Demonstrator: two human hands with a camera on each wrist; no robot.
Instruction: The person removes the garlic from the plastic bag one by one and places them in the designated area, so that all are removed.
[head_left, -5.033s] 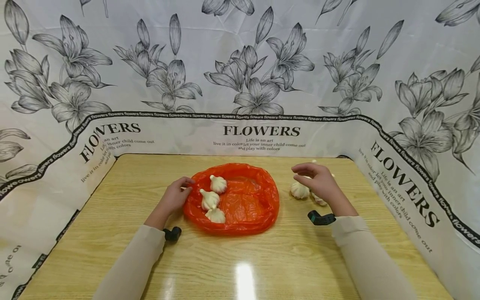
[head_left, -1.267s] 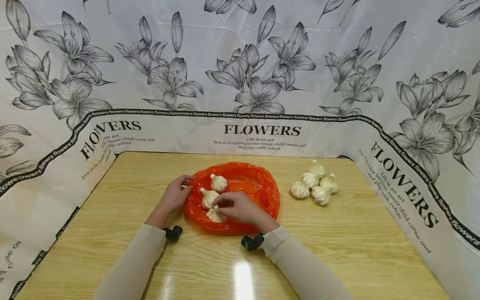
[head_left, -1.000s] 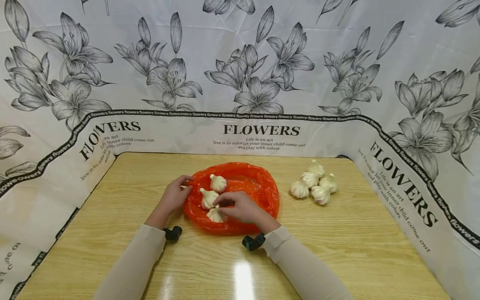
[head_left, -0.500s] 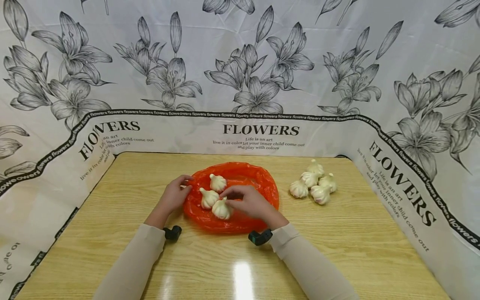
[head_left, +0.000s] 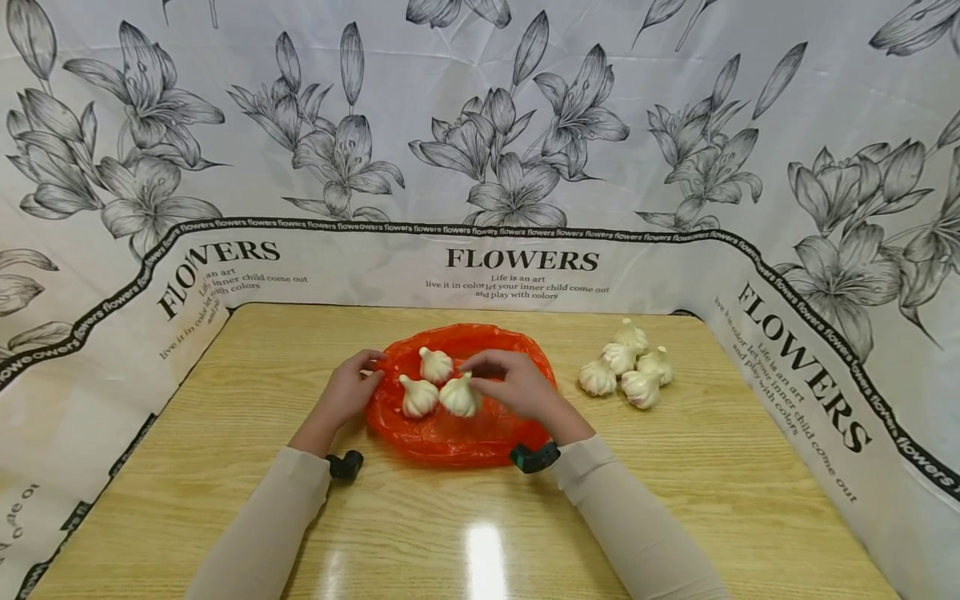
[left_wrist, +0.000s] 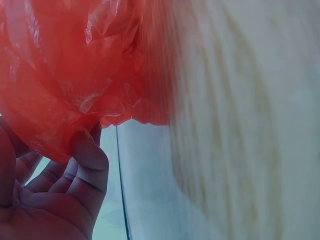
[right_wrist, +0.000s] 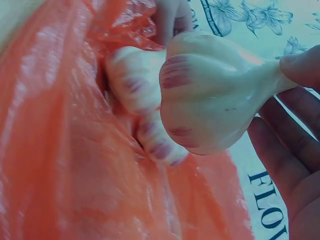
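Observation:
My right hand (head_left: 517, 385) pinches a garlic bulb (head_left: 460, 397) by its stem, over the red plastic bag (head_left: 480, 437). In the right wrist view the held garlic bulb (right_wrist: 215, 95) shows purple streaks, its stem between thumb and fingers. Two other garlic bulbs, one at the back (head_left: 436, 365) and one in front (head_left: 418, 397), lie inside the bag at its left. My left hand (head_left: 348, 390) grips the bag's left rim; the left wrist view shows its fingers (left_wrist: 90, 150) curled at the red plastic edge.
Several more garlic bulbs (head_left: 641, 387) lie in a cluster on the wooden table (head_left: 405, 533), right of the bag. A white flower-print cloth (head_left: 525, 283) stands around the table's back and sides.
My right hand came from the right-hand cluster to the bag, took hold of the nearest garlic bulb inside and moved it up and right. The left hand stays at the rim.

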